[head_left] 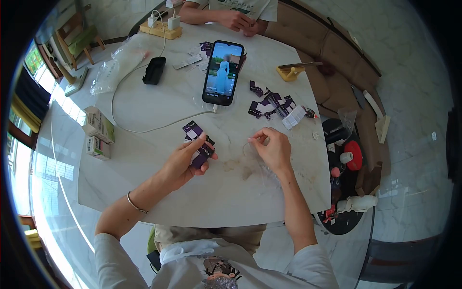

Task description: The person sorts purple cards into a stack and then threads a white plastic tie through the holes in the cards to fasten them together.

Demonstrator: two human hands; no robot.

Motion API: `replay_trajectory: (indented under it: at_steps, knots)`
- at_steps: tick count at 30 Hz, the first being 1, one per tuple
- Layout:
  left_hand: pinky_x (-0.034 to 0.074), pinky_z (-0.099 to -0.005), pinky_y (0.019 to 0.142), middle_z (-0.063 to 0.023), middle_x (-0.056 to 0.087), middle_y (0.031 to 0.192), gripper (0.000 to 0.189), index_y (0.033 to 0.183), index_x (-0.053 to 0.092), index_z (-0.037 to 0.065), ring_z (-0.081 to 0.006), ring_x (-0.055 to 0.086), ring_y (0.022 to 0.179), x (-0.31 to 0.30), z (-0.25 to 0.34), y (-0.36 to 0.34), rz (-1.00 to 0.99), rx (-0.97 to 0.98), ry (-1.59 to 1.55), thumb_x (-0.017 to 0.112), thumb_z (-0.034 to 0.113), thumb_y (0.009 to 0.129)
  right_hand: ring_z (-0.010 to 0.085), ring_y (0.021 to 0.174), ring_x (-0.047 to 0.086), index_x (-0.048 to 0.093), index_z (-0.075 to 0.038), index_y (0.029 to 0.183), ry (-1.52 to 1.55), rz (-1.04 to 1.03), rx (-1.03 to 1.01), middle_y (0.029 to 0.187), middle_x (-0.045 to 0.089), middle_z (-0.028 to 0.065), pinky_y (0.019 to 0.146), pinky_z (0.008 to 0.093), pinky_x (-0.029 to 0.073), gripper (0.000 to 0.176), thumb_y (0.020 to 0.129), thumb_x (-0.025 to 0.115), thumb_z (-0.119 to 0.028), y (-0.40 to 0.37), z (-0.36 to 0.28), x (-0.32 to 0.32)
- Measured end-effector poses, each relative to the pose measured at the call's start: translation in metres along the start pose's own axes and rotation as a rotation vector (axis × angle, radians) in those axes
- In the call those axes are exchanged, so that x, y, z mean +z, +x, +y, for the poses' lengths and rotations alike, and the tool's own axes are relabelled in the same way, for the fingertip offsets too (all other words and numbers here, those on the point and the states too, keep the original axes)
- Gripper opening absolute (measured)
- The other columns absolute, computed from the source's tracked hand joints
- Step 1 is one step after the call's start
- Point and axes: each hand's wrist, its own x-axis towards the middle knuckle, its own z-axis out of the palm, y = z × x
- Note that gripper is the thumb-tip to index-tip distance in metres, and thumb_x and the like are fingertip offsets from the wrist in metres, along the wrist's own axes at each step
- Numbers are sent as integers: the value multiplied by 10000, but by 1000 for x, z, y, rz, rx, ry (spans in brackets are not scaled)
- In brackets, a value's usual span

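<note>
My left hand is closed around a small stack of dark purple printed cards, with the thumb on top. My right hand hovers over the table to the right, thumb and index finger pinched at something thin and clear that I cannot make out. Beyond my hands a phone stands propped up with its screen lit and a white cable plugged into its lower end. A pile of purple and white card pieces lies right of the phone, beside a white folded paper.
Small boxes stand at the left table edge. Behind are a black tray, clear plastic bags, a power strip and a yellow stand. Another person's hands rest at the far edge. A black side table stands right.
</note>
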Motion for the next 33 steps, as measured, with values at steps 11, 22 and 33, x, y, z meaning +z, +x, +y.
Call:
replay_trajectory:
  at_steps: [11,22,33]
  knots:
    - [570,-337,830,-170,623,1142,313,1232,529,-76,-233,675,892,6,-10,-1,-161,38,242,459,66,962,258,708,653,593,-81,859,-53,19,-117,802,652,44,604,386,483,111,881,675,-153,-11,-4,17]
    - [612,-315,743,-178,674,1070,262,1144,543,-120,-241,712,876,10,-9,-1,-63,216,379,550,88,984,96,558,598,573,-30,978,438,374,-166,708,680,51,526,231,444,67,934,622,-42,-11,-23,8]
    - [560,-250,539,-106,714,868,182,1025,644,-81,-121,676,653,15,-16,-2,122,416,693,628,76,934,58,498,583,609,-17,844,547,-40,-316,688,686,45,474,211,419,58,850,660,11,-28,-35,23]
